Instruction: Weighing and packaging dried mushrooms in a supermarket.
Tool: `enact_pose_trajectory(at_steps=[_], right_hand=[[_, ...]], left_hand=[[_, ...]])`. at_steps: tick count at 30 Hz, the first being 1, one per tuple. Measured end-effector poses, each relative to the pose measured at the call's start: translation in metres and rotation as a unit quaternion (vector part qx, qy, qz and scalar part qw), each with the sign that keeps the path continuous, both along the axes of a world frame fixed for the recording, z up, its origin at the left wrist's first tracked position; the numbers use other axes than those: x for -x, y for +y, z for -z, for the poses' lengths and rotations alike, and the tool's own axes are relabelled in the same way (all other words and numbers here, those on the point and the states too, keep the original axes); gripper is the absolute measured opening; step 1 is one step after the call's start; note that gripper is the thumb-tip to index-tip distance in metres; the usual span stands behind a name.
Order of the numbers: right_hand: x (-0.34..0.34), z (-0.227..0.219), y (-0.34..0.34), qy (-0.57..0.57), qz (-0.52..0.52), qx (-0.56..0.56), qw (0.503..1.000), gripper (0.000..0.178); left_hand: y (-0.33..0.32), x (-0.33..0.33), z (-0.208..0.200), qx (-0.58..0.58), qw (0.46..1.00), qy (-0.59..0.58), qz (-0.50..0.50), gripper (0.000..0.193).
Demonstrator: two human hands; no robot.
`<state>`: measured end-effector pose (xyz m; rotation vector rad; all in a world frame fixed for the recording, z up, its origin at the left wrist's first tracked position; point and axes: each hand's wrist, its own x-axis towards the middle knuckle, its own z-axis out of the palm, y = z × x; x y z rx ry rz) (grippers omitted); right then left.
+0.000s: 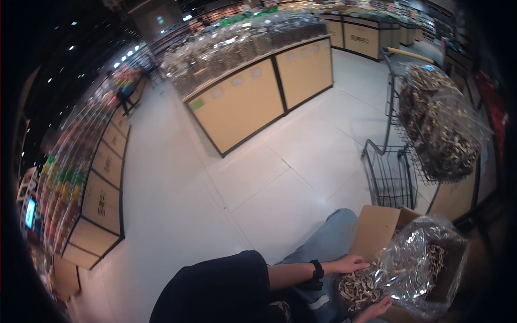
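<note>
My left hand [353,264] and right hand [375,309] are beside the clear bag [410,264] in the open carton [375,226], their grip I cannot tell; its soft film seems slippery, best gathered at the rim.

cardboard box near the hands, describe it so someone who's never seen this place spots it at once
On the picture's right stands a wire shopping cart loaded with a clear bag of brown pieces. Below it, beside the person's left hand, is a brown cardboard box. Unlike the cart, it has an open flap, with crumpled clear plastic bulging out.
</note>
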<state>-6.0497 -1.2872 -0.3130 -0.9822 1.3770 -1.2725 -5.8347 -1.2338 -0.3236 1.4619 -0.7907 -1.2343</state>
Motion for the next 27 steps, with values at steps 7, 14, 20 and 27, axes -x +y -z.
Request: enact_pose_trajectory(at_steps=[7,14,20,27], right_hand=[[-0.002,-0.03,0.013,0.177,-0.024,0.055,0.982,0.034],[-0.001,-0.035,0.011,0.203,-0.036,0.075,0.976,0.035],[0.003,-0.025,0.008,0.194,-0.033,0.073,0.978,0.035],[0.0,-0.028,0.01,0.132,-0.027,0.039,0.99,0.034]], left_hand=[[0.005,0.003,-0.014,0.031,0.998,-0.06,0.013,0.045],[-0.001,0.007,-0.003,0.038,0.997,-0.059,0.008,0.041],[-0.003,0.007,0.0,0.042,0.997,-0.072,0.009,0.04],[0.0,0.005,-0.012,0.014,0.998,-0.067,0.014,0.041]])
